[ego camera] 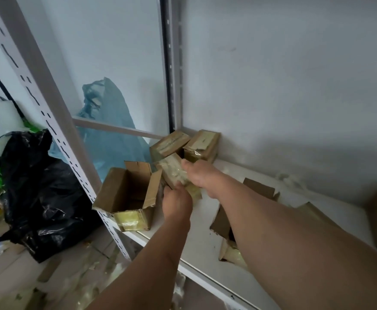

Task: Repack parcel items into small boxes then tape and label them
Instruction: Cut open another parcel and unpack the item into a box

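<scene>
Right hand (202, 175) and left hand (176, 201) jointly grasping small tape-wrapped brown cardboard box (174, 173), open brown cardboard carton (128, 199) beside (flaps up), white metal shelf (203, 238) beneath.

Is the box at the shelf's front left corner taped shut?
No, the box stands with its flaps up and its inside showing, just left of the hands holding a small taped box.

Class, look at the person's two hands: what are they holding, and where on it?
Both hold one small taped box: the left hand at its near end, the right hand on its right side.
</scene>
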